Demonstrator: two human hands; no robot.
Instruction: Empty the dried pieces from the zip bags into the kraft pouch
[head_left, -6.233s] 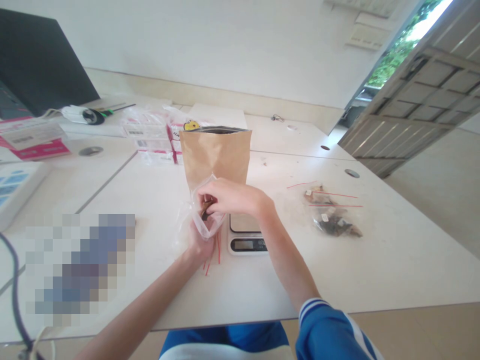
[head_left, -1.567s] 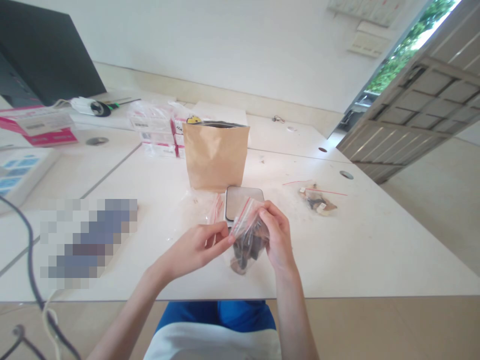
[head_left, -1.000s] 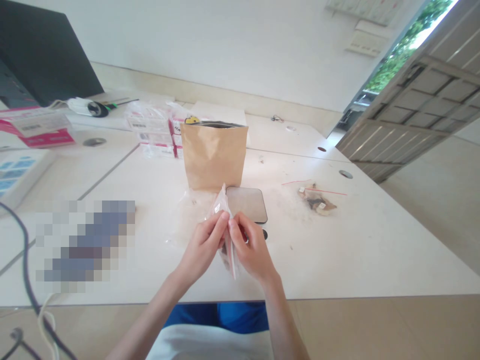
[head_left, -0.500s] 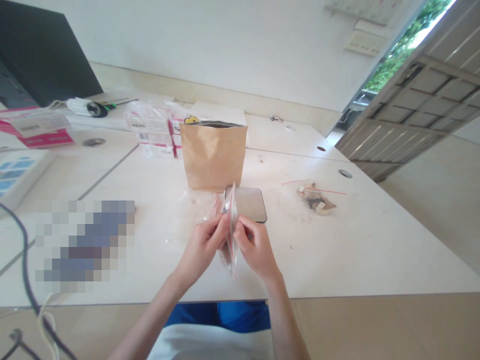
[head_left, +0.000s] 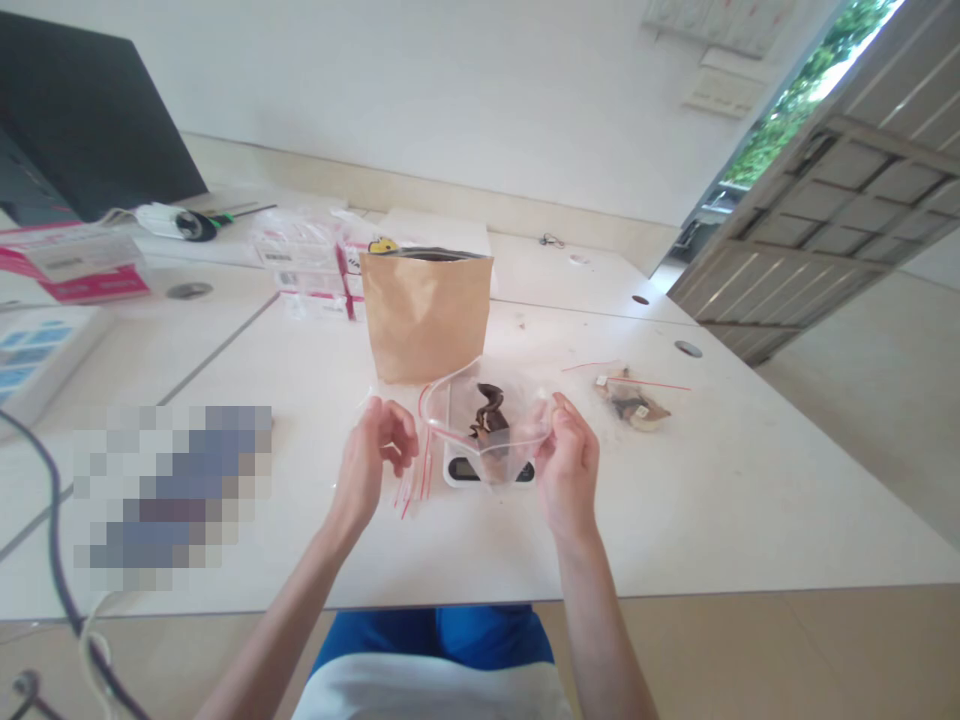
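Note:
A clear zip bag [head_left: 450, 425] is spread open above a small kitchen scale [head_left: 452, 477], whose dark display strip shows along the front; the bag covers most of its plate. Dark brown, curled dried pieces [head_left: 491, 415] show through the bag; their kind is unclear. My right hand [head_left: 568, 465] pinches the bag's right edge. To the left, my left hand [head_left: 371, 450] is apart from the bag, fingers loosely bent and spread, holding nothing. Flat zip bags with red strips [head_left: 411, 485] lie between my left hand and the scale.
A brown paper pouch [head_left: 427, 320] stands open behind the scale. A filled zip bag [head_left: 634, 400] with brown and pale pieces lies to the right. Wrapped pink-and-white boxes [head_left: 311, 265] are stacked at back left. Cables [head_left: 52, 540] hang at the left edge.
The zip bag, held edge-on between both hands before, is now opened out over the scale. My left hand has let go and moved left; my right hand has moved right with the bag.

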